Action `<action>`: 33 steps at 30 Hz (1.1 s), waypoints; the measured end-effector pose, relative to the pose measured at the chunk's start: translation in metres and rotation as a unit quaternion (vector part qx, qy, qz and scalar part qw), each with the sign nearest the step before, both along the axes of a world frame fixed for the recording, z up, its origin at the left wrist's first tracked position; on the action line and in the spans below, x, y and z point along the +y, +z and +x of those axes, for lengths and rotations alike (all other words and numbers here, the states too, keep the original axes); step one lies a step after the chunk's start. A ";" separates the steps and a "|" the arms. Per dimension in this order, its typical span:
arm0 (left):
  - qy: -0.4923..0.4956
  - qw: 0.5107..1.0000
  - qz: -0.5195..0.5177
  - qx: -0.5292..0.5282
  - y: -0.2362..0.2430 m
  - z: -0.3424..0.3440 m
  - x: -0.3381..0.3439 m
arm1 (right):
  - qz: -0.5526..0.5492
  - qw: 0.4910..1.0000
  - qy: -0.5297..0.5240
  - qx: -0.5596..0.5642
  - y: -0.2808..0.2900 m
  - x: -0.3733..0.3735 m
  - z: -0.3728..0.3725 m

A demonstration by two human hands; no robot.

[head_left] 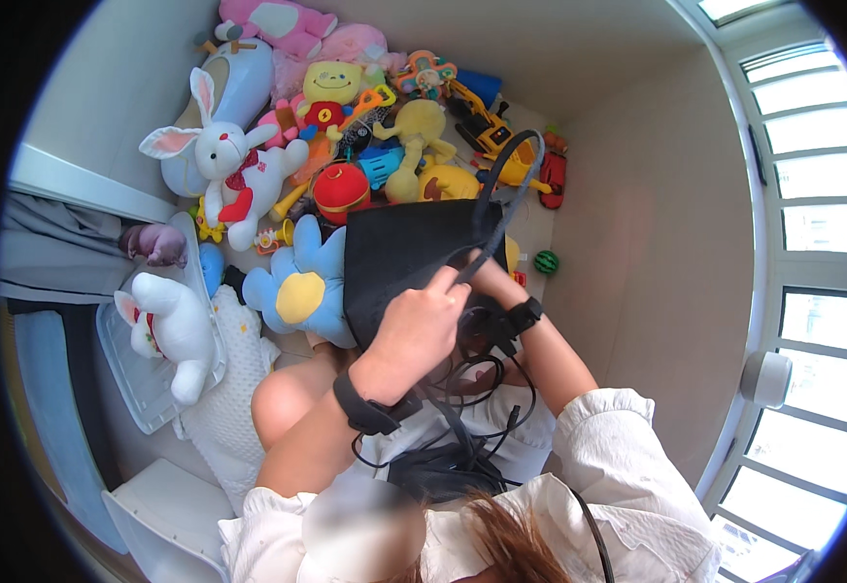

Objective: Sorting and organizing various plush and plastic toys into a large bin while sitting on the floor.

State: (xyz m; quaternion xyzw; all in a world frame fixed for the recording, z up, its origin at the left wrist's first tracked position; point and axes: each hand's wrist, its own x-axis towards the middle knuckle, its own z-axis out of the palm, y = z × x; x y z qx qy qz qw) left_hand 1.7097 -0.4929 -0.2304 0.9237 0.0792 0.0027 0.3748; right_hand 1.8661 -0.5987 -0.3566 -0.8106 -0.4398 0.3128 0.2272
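Note:
A black tote bag stands in front of me, its opening toward me and a long black handle looping up on the right. My left hand is closed at the bag's near edge, by the foot of the handle. Close beside it, my right hand grips the bag's rim at the handle; some of its fingertips are hidden. What is inside the bag cannot be seen. Against its left side rests a blue plush flower with a yellow centre.
Plush and plastic toys pile up behind the bag: a white rabbit, a red round toy, a yellow toy excavator. A small green ball lies at right. Another white plush lies on a clear lid. Black cables hang over my lap.

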 end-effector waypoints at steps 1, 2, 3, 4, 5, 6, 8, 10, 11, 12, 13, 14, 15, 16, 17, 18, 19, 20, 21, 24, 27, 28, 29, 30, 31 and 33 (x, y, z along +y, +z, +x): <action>0.036 0.999 0.000 -0.021 0.002 -0.002 0.007 | -0.065 0.986 -0.151 0.039 -0.001 -0.009 0.015; 0.036 0.999 0.004 -0.032 0.003 -0.004 0.013 | -0.058 0.966 -0.250 -0.033 0.000 -0.026 0.026; 0.059 0.996 -0.020 -0.066 0.005 -0.006 0.020 | -0.092 0.941 -0.318 -0.073 0.000 -0.044 0.038; 0.082 0.990 -0.044 -0.104 0.007 -0.008 0.026 | -0.124 0.926 -0.338 -0.112 -0.005 -0.062 0.043; 0.110 0.985 -0.064 -0.113 0.008 -0.009 0.030 | -0.219 0.907 -0.356 -0.051 -0.016 -0.073 0.047; 0.108 0.984 -0.063 -0.125 0.010 -0.011 0.033 | -0.316 0.877 -0.363 -0.004 -0.033 -0.081 0.048; 0.154 0.965 -0.104 -0.186 0.014 -0.016 0.040 | -0.382 0.856 -0.321 0.136 -0.069 -0.097 0.044; 0.152 0.962 -0.096 -0.206 0.017 -0.020 0.044 | -0.260 0.786 -0.369 0.422 -0.097 -0.111 0.032; 0.139 0.966 -0.089 -0.199 0.017 -0.020 0.045 | -0.197 0.804 -0.339 0.447 -0.106 -0.107 0.031; 0.122 0.964 -0.087 -0.218 0.017 -0.021 0.045 | -0.177 0.810 -0.351 0.435 -0.109 -0.099 0.029; 0.115 0.962 -0.079 -0.237 0.016 -0.021 0.043 | -0.122 0.822 -0.336 0.444 -0.102 -0.092 0.029; 0.098 0.961 -0.075 -0.249 0.015 -0.020 0.041 | -0.108 0.824 -0.374 0.411 -0.090 -0.076 0.026; 0.086 0.958 -0.056 -0.267 0.014 -0.020 0.037 | -0.012 0.823 -0.347 0.449 -0.074 -0.062 0.016; 0.066 0.955 -0.055 -0.283 0.012 -0.019 0.034 | 0.078 0.803 -0.324 0.494 -0.048 -0.057 0.006; 0.047 0.953 -0.049 -0.294 0.011 -0.018 0.030 | 0.084 0.828 -0.321 0.452 -0.022 -0.047 -0.004; 0.036 0.953 -0.053 -0.295 0.011 -0.016 0.027 | 0.123 0.838 -0.272 0.456 0.001 -0.039 -0.016; 0.034 0.947 -0.058 -0.315 0.012 -0.014 0.024 | 0.131 0.848 -0.268 0.439 0.023 -0.030 -0.025; 0.025 0.946 -0.065 -0.316 0.014 -0.012 0.021 | 0.158 0.840 -0.290 0.431 0.040 -0.022 -0.035; 0.016 0.935 -0.077 -0.345 0.018 -0.010 0.020 | 0.189 0.848 -0.278 0.409 0.058 -0.019 -0.042; -0.073 0.920 -0.129 -0.363 0.032 -0.013 0.011 | 0.301 0.812 -0.298 0.401 0.095 -0.024 -0.065; -0.194 0.897 -0.167 -0.361 0.050 -0.024 -0.012 | 0.298 0.851 -0.280 0.329 0.127 -0.054 -0.079; -0.204 0.889 -0.216 -0.348 0.056 -0.029 -0.022 | 0.279 0.859 -0.281 0.326 0.137 -0.064 -0.081; -0.231 0.868 -0.218 -0.381 0.062 -0.031 -0.033 | 0.270 0.856 -0.292 0.331 0.149 -0.076 -0.081; -0.245 0.882 -0.189 -0.356 0.069 -0.035 -0.045 | 0.241 0.845 -0.339 0.336 0.159 -0.084 -0.082; -0.262 0.869 -0.174 -0.383 0.076 -0.033 -0.053 | 0.269 0.810 -0.309 0.420 0.168 -0.090 -0.083; -0.285 0.861 -0.163 -0.388 0.090 -0.033 -0.072 | 0.289 0.748 -0.304 0.514 0.186 -0.111 -0.090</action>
